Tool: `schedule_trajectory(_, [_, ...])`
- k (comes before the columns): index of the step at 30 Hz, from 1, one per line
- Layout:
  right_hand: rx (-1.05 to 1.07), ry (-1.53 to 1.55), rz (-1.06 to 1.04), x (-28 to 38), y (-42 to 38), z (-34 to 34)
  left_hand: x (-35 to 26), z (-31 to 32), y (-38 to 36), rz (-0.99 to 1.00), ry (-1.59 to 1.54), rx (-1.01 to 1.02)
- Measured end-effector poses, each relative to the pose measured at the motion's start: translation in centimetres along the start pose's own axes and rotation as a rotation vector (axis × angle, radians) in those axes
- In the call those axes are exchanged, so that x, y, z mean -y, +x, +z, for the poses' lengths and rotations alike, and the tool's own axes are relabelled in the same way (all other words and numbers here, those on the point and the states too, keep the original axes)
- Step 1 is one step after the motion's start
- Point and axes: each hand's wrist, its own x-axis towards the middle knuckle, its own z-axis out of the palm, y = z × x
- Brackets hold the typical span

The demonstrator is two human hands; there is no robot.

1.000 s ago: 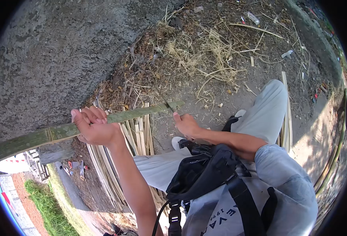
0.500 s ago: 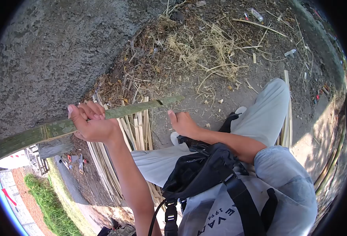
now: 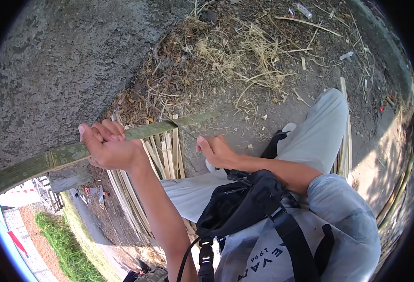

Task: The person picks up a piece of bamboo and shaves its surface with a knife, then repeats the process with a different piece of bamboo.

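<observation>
A long green bamboo strip (image 3: 70, 152) runs from the left edge toward the middle of the head view. My left hand (image 3: 110, 145) is palm up and wrapped round it, the thumb on top at the left. In my right hand (image 3: 216, 151), a closed fist, is a knife (image 3: 188, 133) whose thin dark blade is seen nearly edge-on. The blade crosses the strip to the right of my left hand and appears to bite into it. The knife's handle is hidden inside my fist. Past the blade, the strip's end (image 3: 202, 118) looks thinner and paler.
Pale split strips (image 3: 169, 152) lie on the ground under the bamboo. Dry shavings (image 3: 258, 51) cover the dirt ahead, near a plastic bottle (image 3: 304, 11). A large rough grey rock surface (image 3: 75, 61) rises at upper left. A black bag (image 3: 237, 202) hangs at my waist.
My right hand has moved slightly left, and the blade has travelled left along the bamboo strip toward my left hand. The left hand keeps its hold in nearly the same place.
</observation>
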Motion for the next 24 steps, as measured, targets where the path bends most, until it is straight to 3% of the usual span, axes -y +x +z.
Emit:
schedule_trajectory(1, [0.039, 0.002, -0.03, 0.8, 0.2, -0.3, -0.1, 0.0, 0.2, 0.003, -0.002, -0.018])
schedule_trajectory(4, [-0.029, -0.044, 0.261, -1.3, 3.1, 0.4, -0.4, -0.1, 0.0, 0.013, 0.018, -0.081])
schedule_trajectory(7, [-0.065, -0.029, 0.012, -0.6, 1.5, 1.4, -0.6, -0.5, -0.1, -0.009, 0.009, -0.105])
schedule_trajectory(13, [-0.018, -0.024, 0.253, -2.1, 1.2, 0.7, -0.7, -2.2, 0.6, 0.026, 0.047, -0.173])
schedule_trajectory(16, [-0.038, -0.078, 0.094, -1.7, 0.4, 1.4, -0.7, -3.3, 0.8, 0.018, 0.039, -0.189])
schedule_trajectory(19, [0.077, -0.144, 0.12, 0.6, -0.2, 0.5, -0.9, -3.9, 0.9, 0.011, 0.053, -0.208])
schedule_trajectory(24, [0.085, -0.274, 0.074, -0.9, 0.4, 0.5, -0.6, -4.7, 1.4, 0.027, 0.073, -0.273])
